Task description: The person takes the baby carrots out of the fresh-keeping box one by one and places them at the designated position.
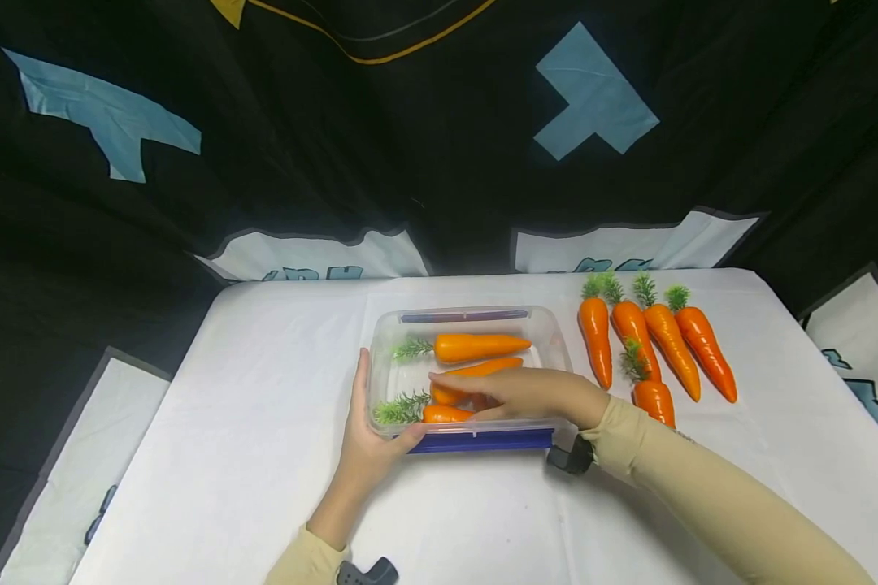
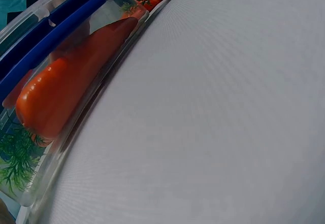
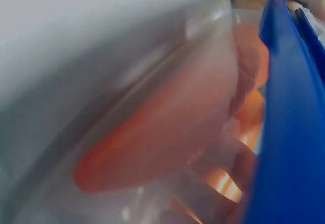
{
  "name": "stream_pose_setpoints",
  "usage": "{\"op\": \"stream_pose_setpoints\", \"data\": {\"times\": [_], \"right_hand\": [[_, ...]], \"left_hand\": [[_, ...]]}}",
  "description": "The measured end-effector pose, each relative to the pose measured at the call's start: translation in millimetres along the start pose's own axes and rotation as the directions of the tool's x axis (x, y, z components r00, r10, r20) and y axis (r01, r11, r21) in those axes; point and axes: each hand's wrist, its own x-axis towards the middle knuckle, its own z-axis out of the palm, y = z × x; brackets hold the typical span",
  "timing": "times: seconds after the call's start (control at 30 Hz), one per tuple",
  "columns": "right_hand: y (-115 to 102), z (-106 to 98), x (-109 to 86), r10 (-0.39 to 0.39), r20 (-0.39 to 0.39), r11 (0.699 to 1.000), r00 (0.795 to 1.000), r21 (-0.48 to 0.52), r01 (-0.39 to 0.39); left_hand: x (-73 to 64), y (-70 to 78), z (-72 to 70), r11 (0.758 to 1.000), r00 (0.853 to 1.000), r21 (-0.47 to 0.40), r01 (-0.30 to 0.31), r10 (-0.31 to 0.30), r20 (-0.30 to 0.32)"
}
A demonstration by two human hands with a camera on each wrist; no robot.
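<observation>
A clear plastic container (image 1: 561,345) with a blue front latch (image 1: 483,441) sits on the white table. Three orange carrots with green tops show inside it: a back carrot (image 1: 475,348), a middle carrot (image 1: 449,395) and a front carrot (image 1: 442,413). My left hand (image 1: 371,447) grips the container's front left corner, fingers along the outer side and thumb at the front rim. Reaching over the front wall, my right hand (image 1: 527,394) holds the middle carrot and hides part of it. Through the clear wall, the front carrot (image 2: 66,89) lies lengthwise in the left wrist view.
To the right, several more carrots lie on the table (image 1: 278,366), among them an upright-pointing carrot (image 1: 595,337) and a nearer carrot (image 1: 654,402) partly behind the right forearm. A dark cloth (image 1: 410,162) hangs behind the table's far edge.
</observation>
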Motion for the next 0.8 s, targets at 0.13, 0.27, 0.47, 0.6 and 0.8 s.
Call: {"op": "stream_pose_setpoints", "data": {"times": [0.13, 0.27, 0.47, 0.6, 0.8], "right_hand": [[-0.2, 2.6, 3.2, -0.02, -0.006, 1.0, 1.0, 0.006, 0.02], [-1.1, 5.4, 4.4, -0.011, -0.028, 1.0, 1.0, -0.014, 0.011], [-2.8, 6.7, 3.7, 0.018, -0.057, 0.995, 0.998, -0.096, -0.023], [-4.8, 6.8, 3.2, 0.037, -0.061, 0.988, 0.997, -0.145, -0.046], [-7.2, 7.7, 4.1, 0.089, -0.06, 0.987, 0.994, -0.126, -0.096]], "left_hand": [[0.1, -0.5, -0.5, 1.0, 1.0, 0.0, 0.001, -0.001, 0.0], [0.5, -1.4, -0.5, 1.0, 1.0, -0.004, -0.004, 0.004, 0.005], [0.8, -1.5, -0.3, 1.0, 1.0, 0.009, -0.012, 0.012, 0.003], [0.8, -0.9, -0.4, 1.0, 1.0, 0.02, -0.005, 0.005, 0.0], [0.0, -1.8, -0.4, 1.0, 1.0, 0.013, -0.005, 0.005, -0.004]]}}
